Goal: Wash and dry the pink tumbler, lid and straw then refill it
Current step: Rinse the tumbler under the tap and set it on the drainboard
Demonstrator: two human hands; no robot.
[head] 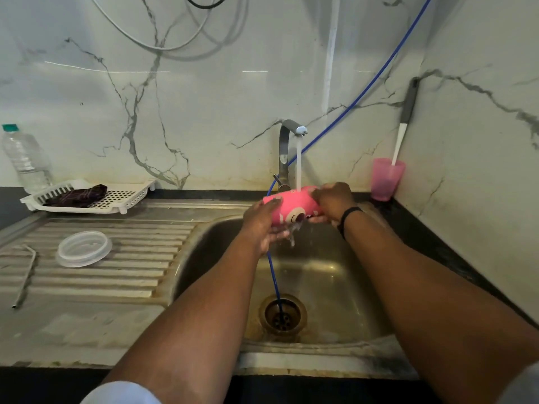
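Across the lower half of the frame runs a worn steel sink (335,287) with a ribbed draining board (116,272) on its left side, set in a dark counter against white marble-patterned wall panels. At centre, a tap (287,147) pours a stream of water, and a blue hose (364,86) drops from the upper right into the drain. On the draining board at left lie the clear lid (84,248) and, near the left edge, the metal straw (26,279). Behind them at mid left a white rack (128,196) holds a dark cloth (77,195), with a plastic bottle (26,158) beside it. A pink cup (386,182) stands in the right corner.

Under the stream, the pink tumbler (294,204) lies on its side above the basin. The left hand (262,223) cups its left end, fingers curled beneath. The right hand (332,199) grips the right end, fingers wrapped over the top.
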